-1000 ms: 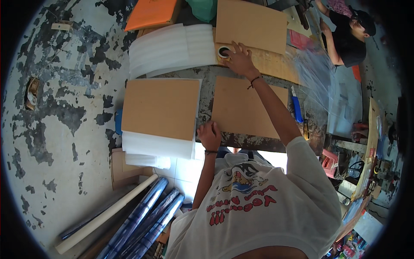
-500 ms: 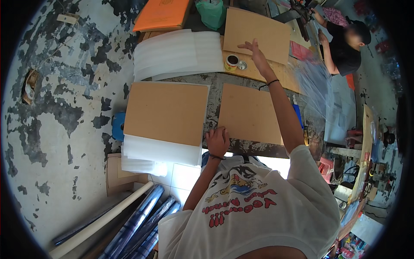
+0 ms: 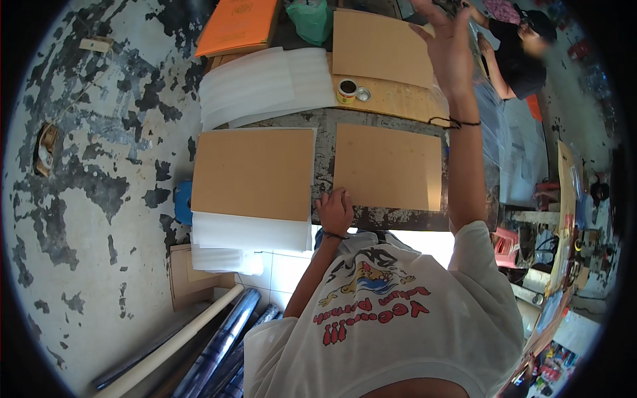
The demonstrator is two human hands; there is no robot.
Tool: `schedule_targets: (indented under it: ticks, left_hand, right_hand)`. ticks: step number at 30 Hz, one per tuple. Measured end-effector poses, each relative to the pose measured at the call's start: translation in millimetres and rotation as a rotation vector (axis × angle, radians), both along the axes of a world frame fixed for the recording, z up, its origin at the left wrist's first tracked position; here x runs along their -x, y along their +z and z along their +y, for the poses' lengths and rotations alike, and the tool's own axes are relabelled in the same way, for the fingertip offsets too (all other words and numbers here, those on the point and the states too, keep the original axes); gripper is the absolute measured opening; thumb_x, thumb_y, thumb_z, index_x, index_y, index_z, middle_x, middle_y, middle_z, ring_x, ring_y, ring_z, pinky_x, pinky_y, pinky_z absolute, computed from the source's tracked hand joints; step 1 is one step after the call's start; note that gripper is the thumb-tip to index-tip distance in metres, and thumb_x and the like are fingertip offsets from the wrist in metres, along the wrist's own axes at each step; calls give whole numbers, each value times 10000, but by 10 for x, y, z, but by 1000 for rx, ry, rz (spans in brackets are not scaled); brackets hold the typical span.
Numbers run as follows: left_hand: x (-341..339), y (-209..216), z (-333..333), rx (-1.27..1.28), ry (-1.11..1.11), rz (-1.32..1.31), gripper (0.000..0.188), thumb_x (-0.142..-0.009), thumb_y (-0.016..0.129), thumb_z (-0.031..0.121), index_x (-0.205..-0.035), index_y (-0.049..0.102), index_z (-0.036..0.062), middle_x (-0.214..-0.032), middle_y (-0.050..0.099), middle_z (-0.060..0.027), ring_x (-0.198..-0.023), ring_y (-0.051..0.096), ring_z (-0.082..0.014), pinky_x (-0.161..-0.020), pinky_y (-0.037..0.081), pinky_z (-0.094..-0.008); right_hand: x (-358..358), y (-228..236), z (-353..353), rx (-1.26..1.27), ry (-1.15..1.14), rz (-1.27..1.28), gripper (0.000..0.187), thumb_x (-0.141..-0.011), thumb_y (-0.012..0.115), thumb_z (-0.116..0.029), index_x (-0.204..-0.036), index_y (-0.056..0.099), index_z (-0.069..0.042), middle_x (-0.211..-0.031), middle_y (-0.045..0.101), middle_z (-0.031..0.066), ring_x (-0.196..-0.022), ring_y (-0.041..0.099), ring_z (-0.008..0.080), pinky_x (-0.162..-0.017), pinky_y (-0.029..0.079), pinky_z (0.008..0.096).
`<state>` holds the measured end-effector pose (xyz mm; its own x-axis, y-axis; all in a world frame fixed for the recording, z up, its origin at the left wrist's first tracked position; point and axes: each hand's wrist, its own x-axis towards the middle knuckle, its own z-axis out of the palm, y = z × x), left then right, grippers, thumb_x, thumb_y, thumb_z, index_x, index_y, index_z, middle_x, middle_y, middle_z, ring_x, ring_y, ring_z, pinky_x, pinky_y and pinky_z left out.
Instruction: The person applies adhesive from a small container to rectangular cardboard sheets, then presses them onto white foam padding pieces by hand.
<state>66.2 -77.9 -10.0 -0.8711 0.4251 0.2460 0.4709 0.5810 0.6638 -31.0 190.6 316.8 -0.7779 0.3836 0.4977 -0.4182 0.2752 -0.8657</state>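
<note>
Left hand (image 3: pixel 335 211) flat, fingers loose, on near edge of cardboard sheet (image 3: pixel 388 166); right hand (image 3: pixel 450 50) raised open, empty, beyond tape roll (image 3: pixel 347 91).

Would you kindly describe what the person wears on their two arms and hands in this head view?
Both hands are bare, without gloves. The left hand has a thin dark band around its wrist. The right hand has a thin dark cord bracelet around its wrist. Both forearms are uncovered; the short sleeves of a white printed T-shirt end at the upper arms.
</note>
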Motion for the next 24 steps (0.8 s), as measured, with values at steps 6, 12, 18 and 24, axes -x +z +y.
schedule_targets:
  ticks: [6, 12, 18, 24]
  left_hand:
    - [35, -13, -14, -27, 14, -8, 197, -947, 554, 229, -989, 660, 69, -861, 672, -96, -824, 570, -295, -792, 386, -435]
    - [30, -36, 54, -14, -13, -35, 215, -958, 549, 245, -997, 672, 73, -794, 641, -80, -818, 554, -284, -797, 374, -424]
    - [15, -47, 25, -36, -19, -25, 224, -962, 544, 251, -999, 669, 69, -804, 634, -92, -825, 544, -289, -803, 370, -425]
    - [-9, -69, 16, -32, -16, -14, 221, -962, 546, 253, -1016, 664, 74, -810, 634, -87, -836, 543, -289, -809, 368, -421]
  right_hand:
    - [-995, -598, -215, -82, -99, -33, 806, -1026, 123, -614, -1322, 549, 2, -1388, 533, 174, -1287, 484, 263, -1094, 317, 445]
    - [-2325, -2431, -612, -757, -308, -913, 444, -1032, 384, -454, -1366, 574, -230, -1572, 295, 126, -1407, 289, 351, -1128, 240, 545]
    - [-2544, -2718, -990, -950, -425, -950, 411, -1000, 461, -411, -1348, 595, -240, -1573, 271, 130, -1410, 244, 413, -1131, 184, 608]
    - [-2690, -2773, -884, -893, -473, -907, 422, -982, 509, -378, -1380, 555, -249, -1570, 272, 138, -1407, 250, 412, -1128, 200, 596]
